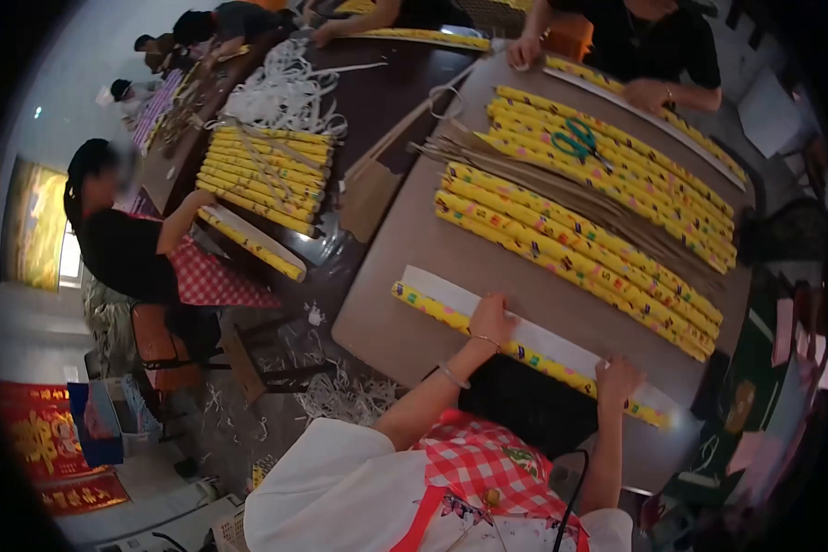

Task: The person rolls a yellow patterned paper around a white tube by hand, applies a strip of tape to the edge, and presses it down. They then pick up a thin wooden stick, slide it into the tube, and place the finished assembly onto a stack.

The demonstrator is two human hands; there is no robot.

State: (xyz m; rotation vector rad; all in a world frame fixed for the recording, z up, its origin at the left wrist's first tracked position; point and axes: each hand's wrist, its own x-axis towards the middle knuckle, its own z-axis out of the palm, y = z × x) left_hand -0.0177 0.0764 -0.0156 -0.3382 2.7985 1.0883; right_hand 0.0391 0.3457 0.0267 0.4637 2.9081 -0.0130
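Observation:
A roll of yellow patterned wrapping paper (pixel 442 316) lies at the near edge of the table, with a strip of its white inner side showing. My left hand (pixel 493 322) is closed on the roll left of its middle. Toward the roll's right end, my right hand (pixel 619 379) grips it, fingers bent over the paper edge. Beyond my hands is a row of several finished-looking yellow rolls (pixel 575 262). Brown paper sheets (pixel 580 198) lie between that row and a farther group of rolls (pixel 635 189). Green-handled scissors (pixel 576 140) rest on the farther group.
Across the table (pixel 377 317), a person's hands (pixel 649 94) work on another yellow roll. At left, a person in a checked apron (pixel 216 271) handles a roll beside a stack of rolls (pixel 267 175). White paper strips (pixel 281 92) are heaped behind; more strips (pixel 350 397) litter the floor.

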